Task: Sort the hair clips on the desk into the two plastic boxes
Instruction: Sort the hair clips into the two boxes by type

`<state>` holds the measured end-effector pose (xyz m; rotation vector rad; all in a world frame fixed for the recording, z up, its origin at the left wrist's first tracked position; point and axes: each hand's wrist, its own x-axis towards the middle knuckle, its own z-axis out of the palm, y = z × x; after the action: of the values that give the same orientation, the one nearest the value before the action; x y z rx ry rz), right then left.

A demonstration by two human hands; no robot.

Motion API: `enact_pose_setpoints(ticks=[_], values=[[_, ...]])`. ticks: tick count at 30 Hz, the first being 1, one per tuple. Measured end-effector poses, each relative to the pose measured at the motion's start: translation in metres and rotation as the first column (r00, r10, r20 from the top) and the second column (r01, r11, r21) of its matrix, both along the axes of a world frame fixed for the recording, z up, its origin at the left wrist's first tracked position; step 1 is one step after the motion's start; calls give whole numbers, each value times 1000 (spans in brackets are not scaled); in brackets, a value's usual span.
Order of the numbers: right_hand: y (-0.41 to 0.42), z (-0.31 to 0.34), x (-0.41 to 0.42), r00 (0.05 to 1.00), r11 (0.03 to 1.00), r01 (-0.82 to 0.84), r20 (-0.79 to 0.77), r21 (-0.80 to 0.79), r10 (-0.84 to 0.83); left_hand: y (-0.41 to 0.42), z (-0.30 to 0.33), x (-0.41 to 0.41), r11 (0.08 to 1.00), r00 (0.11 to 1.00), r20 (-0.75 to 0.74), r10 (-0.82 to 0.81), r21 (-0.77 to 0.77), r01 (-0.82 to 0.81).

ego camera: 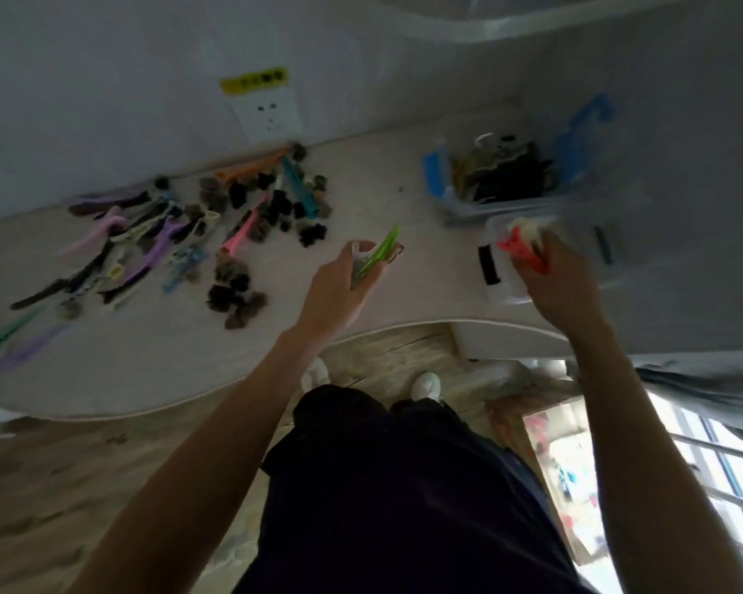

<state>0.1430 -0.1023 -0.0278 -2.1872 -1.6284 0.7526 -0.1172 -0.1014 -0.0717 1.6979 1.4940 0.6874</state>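
The right hand (552,272) held a bunch of clips, red and pale ones (524,246), its fingers curled round them just over the near clear box (507,293). The left hand (348,280) gripped a long green clip (380,252) together with at least one more, hovering above the desk (361,186) between the loose pile (181,237) and the boxes. The far box with blue latches (436,173) already held a dark heap of clips.

The main risk, as I judged it, lay in carrying several clips at once: a bunch let go together could spill over the low rim or drop a wrong kind into the near box, and a clip slipping from the left hand could bounce off the curved desk edge onto the floor. The picture was dim and smeared, so telling similar clips apart would be harder too, and the near box sat close to the edge where a nudge might shove it off.

The desk was pale with a rounded front. Behind it stood a white wall with a socket (267,111) under a yellow sticker (254,80); below were wood-look flooring and a bright window with bars at the right
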Motion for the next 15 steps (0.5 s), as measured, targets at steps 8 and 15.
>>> enact_pose_setpoints(ticks=[8, 15], values=[[36, -45, 76, 892, 900, -382, 172, -208, 418, 13, 3, 113, 991, 993, -104, -62, 115, 74], [13, -52, 99, 916, 919, -391, 119, 56, 383, 42, 18, 189, 953, 915, -291, -278, 34, 300]])
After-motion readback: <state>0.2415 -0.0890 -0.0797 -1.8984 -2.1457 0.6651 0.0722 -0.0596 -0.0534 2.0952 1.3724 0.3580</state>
